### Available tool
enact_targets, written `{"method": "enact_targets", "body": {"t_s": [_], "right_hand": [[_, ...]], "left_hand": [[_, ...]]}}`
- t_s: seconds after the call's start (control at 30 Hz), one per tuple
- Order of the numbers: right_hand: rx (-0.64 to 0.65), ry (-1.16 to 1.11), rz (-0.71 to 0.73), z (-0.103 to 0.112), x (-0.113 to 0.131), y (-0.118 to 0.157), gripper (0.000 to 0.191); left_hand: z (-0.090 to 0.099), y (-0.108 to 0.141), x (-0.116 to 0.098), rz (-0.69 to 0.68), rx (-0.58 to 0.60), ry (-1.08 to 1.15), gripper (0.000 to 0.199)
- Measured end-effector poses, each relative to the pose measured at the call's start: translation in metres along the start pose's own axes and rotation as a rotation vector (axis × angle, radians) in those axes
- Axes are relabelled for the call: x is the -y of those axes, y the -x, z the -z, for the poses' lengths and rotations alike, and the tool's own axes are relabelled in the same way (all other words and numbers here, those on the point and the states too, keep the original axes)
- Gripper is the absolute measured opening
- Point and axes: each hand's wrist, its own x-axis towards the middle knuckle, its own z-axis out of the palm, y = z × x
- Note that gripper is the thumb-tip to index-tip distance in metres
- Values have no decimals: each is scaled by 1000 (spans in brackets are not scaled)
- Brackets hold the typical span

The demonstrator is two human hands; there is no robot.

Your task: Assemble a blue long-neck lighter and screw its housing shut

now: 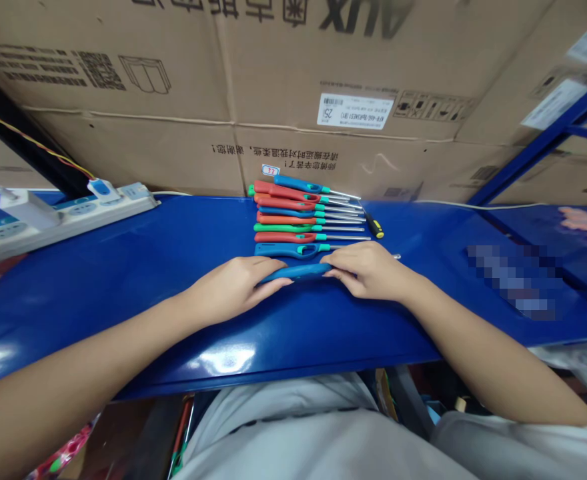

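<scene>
Between my two hands lies a blue long-necked gas lighter (303, 272), held level just above the blue shelf. My left hand (238, 283) is closed on its handle end, thumb below and fingers on top. At the other end, the fingers of my right hand (368, 270) pinch it, hiding most of its metal neck. Just beyond, a second blue lighter (278, 250) heads a row of several lighters in red, green, orange and blue, including a red lighter (278, 237) and a green lighter (276, 228). Their metal necks point right.
A yellow-and-black screwdriver (375, 227) lies by the necks. Behind stands a cardboard wall (183, 133) with a small number tag (270, 171). A white power strip (73, 217) with plugs sits at left. A pixelated item (516, 280) is on the right of the shelf (183, 237).
</scene>
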Motion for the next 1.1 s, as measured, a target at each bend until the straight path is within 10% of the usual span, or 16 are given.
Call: {"method": "enact_targets", "body": {"t_s": [0.47,1.1], "right_hand": [[-10,95,62,-15,15,-10,26],[36,148,-113,13,-33,4,18]], "left_hand": [[-4,2,-14,16,-12,-112,35],[10,-3,14,124,-60,-159,34]]}}
